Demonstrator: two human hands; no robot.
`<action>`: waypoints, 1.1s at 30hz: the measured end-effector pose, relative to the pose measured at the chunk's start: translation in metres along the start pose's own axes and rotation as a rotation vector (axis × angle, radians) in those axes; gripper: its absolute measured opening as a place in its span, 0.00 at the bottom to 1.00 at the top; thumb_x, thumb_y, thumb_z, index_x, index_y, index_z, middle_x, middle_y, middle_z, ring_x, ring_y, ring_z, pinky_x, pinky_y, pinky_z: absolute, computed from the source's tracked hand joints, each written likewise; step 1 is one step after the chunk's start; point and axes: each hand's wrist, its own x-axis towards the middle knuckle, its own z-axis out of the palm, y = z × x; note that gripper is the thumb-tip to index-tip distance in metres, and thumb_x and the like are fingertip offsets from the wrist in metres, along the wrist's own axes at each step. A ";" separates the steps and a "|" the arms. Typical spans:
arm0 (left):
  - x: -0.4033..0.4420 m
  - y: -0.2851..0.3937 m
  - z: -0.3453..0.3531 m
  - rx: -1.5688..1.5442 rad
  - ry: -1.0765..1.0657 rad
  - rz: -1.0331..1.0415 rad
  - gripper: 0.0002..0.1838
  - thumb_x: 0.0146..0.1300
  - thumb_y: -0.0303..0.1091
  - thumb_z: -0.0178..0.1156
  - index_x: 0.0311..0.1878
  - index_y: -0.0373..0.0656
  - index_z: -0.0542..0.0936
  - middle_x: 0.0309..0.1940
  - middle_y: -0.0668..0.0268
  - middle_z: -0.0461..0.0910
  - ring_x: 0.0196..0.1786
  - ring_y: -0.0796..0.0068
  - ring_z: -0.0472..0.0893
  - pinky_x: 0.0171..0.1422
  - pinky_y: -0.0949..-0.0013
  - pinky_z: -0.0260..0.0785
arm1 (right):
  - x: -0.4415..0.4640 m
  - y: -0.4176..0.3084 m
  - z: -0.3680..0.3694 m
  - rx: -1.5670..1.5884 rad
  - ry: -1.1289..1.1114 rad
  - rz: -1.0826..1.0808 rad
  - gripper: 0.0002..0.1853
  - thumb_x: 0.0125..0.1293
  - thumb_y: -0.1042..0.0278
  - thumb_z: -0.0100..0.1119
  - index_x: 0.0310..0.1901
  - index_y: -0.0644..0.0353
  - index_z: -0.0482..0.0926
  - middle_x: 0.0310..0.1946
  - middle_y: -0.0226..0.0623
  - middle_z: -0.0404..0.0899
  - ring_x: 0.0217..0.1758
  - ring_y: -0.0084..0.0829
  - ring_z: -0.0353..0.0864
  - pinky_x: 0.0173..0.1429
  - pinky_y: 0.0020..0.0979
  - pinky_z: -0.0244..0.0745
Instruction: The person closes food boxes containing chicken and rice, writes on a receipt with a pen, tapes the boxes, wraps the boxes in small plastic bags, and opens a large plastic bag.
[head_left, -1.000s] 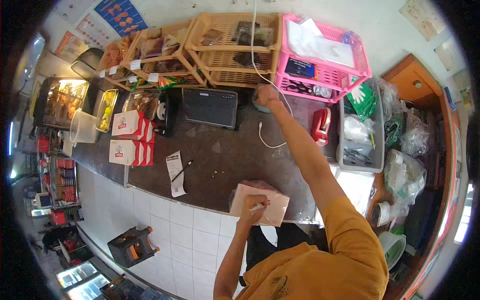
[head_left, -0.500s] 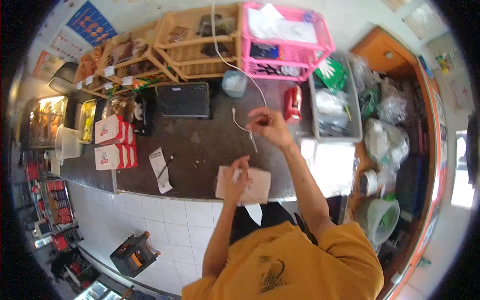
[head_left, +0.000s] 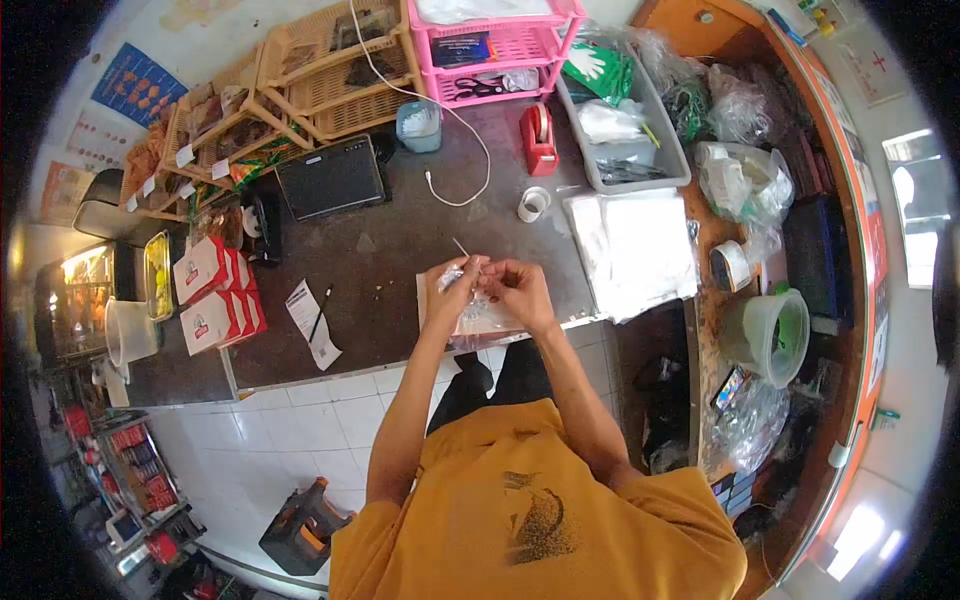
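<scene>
Both hands meet over a flat pale packet [head_left: 428, 308] in clear plastic at the counter's front edge. My left hand [head_left: 452, 290] is closed on crumpled clear plastic, with a thin white stick-like piece [head_left: 460, 246] poking up above it. Fingertips of my right hand [head_left: 518, 292] are pinched together against the left fingers; what they hold is too small to make out.
On the dark counter [head_left: 400, 240] are a roll of tape [head_left: 534, 204], a red dispenser [head_left: 538, 140], a blue-grey tub [head_left: 418, 126], a white cable [head_left: 488, 160], a tablet [head_left: 332, 180], a receipt [head_left: 312, 326], red-white boxes [head_left: 208, 325] and clear bags [head_left: 635, 250].
My right hand has come back from the tub at the rear to meet my left hand over the packet. The view has shifted, with the shelves now further up and left.
</scene>
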 end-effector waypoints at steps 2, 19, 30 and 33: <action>-0.003 0.005 0.002 0.059 -0.017 0.036 0.14 0.72 0.41 0.64 0.47 0.40 0.88 0.27 0.73 0.83 0.26 0.89 0.74 0.27 0.81 0.62 | -0.006 0.001 0.003 -0.074 0.091 0.012 0.05 0.64 0.74 0.68 0.38 0.67 0.86 0.31 0.34 0.88 0.37 0.19 0.85 0.40 0.26 0.79; -0.027 -0.011 0.002 0.546 0.003 0.479 0.21 0.77 0.46 0.51 0.36 0.37 0.80 0.28 0.52 0.78 0.36 0.54 0.79 0.46 0.55 0.68 | -0.061 0.046 0.083 -0.535 0.321 -0.524 0.14 0.54 0.75 0.65 0.44 0.66 0.80 0.34 0.53 0.81 0.36 0.54 0.82 0.42 0.47 0.77; -0.073 -0.030 -0.014 0.499 0.318 0.718 0.11 0.76 0.34 0.51 0.47 0.38 0.79 0.48 0.52 0.78 0.52 0.52 0.76 0.59 0.54 0.66 | -0.064 0.057 0.091 -0.546 0.486 -0.468 0.07 0.61 0.73 0.65 0.39 0.65 0.78 0.30 0.45 0.80 0.28 0.40 0.82 0.32 0.37 0.75; -0.076 -0.031 -0.016 0.565 0.313 0.668 0.17 0.80 0.38 0.45 0.50 0.36 0.79 0.48 0.54 0.81 0.52 0.54 0.78 0.59 0.56 0.70 | -0.066 0.054 0.090 -0.502 0.479 -0.481 0.09 0.58 0.74 0.63 0.41 0.61 0.77 0.33 0.47 0.79 0.32 0.51 0.82 0.34 0.46 0.75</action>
